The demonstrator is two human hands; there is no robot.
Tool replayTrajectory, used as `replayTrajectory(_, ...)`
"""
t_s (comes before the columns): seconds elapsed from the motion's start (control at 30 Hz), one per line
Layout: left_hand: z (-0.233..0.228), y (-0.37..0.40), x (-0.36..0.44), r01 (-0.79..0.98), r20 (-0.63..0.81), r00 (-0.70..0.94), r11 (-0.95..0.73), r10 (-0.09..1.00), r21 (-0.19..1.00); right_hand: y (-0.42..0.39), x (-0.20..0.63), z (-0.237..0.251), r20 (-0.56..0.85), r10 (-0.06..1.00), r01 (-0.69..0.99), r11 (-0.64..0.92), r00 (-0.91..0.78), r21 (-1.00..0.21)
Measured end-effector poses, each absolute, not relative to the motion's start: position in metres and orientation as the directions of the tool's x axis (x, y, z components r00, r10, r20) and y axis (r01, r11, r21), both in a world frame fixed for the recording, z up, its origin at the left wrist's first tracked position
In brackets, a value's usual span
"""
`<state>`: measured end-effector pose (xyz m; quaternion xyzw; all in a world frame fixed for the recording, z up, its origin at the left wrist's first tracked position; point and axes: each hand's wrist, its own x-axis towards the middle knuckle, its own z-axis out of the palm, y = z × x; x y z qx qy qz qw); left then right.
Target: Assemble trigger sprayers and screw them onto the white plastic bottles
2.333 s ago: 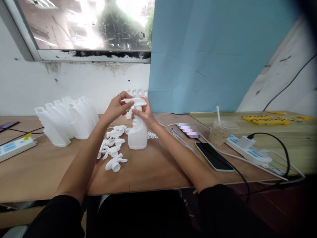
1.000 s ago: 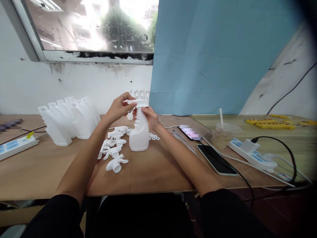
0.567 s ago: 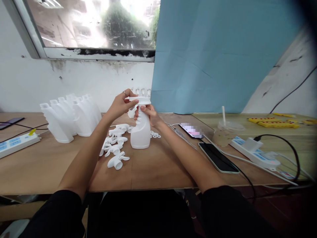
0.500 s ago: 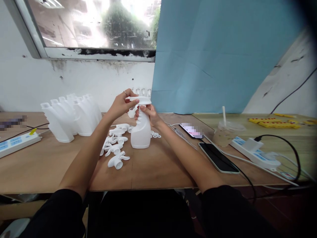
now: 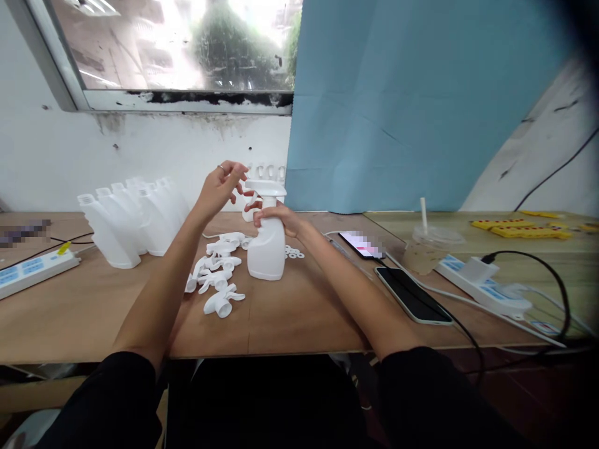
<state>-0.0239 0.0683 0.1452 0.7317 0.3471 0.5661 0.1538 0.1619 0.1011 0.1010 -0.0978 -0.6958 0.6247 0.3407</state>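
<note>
A white spray bottle [image 5: 266, 252] stands upright on the table in front of me, with a white trigger sprayer head [image 5: 266, 187] seated on its neck. My right hand [image 5: 279, 218] is wrapped round the bottle just below the neck. Beside the nozzle, up and to the left, my left hand [image 5: 223, 185] is raised with its fingers apart and holds nothing. Several loose trigger sprayer heads [image 5: 222, 302] lie left of the bottle. Small white rings [image 5: 294, 252] rest to its right.
Several open white bottles [image 5: 112, 231] stand grouped at the left near the wall. To the right are two phones [image 5: 412, 296], a plastic cup with a straw [image 5: 423, 249], and a power strip [image 5: 486, 290] with cables. Another power strip [image 5: 37, 271] lies far left.
My left hand has let go of the sprayer head and moved up and left. My right hand has shifted slightly lower, from the neck to the upper bottle. The bottle stays in place.
</note>
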Motion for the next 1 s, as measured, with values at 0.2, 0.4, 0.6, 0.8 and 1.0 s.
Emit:
replayTrajectory(0.2,0.146,0.074,-0.033,0.393,0.671,0.037,-0.628,0.741,0.672,0.106,0.16,0.098,0.415,0.503,-0.327,0.257,-0.758,-0.909)
replayTrajectory(0.4,0.14,0.07,-0.029,0.516,0.457,0.233,-0.507,0.858,0.69,0.106,0.172,0.111,0.436,0.534,-0.355,0.252,-0.724,-0.9)
replayTrajectory(0.6,0.127,0.069,-0.014,0.53,0.213,0.596,-0.579,0.774,0.62,0.1,0.197,0.132,0.582,0.623,-0.476,0.353,-0.523,-0.805)
replayTrajectory(0.8,0.123,0.067,-0.005,0.54,0.27,0.606,-0.636,0.748,0.551,0.104,0.2,0.139,0.642,0.698,-0.389,0.522,-0.317,-0.759)
replayTrajectory(1.0,0.115,0.101,-0.032,0.65,0.505,0.2,-0.5,0.839,0.573,0.131,0.221,0.131,0.585,0.81,-0.112,0.578,-0.043,-0.809)
